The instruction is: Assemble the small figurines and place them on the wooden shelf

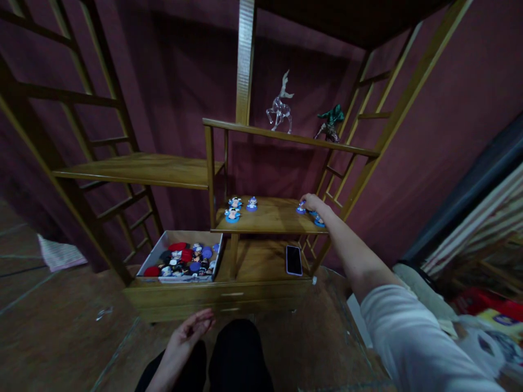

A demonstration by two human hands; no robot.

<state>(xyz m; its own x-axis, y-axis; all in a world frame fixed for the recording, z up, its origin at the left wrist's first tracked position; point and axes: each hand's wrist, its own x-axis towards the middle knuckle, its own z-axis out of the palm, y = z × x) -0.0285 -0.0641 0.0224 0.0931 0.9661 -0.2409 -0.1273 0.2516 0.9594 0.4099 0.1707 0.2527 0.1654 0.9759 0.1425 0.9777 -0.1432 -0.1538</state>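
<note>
Right hand pinches a figurine, left hand hovers empty; yellow packaging bears an illegibly blurred marking.

Six shelved round-based figurines, one box, one phone.

The right fingers touch a purple-based figurine on a shelf; the left fingers hover near the knees.
</note>
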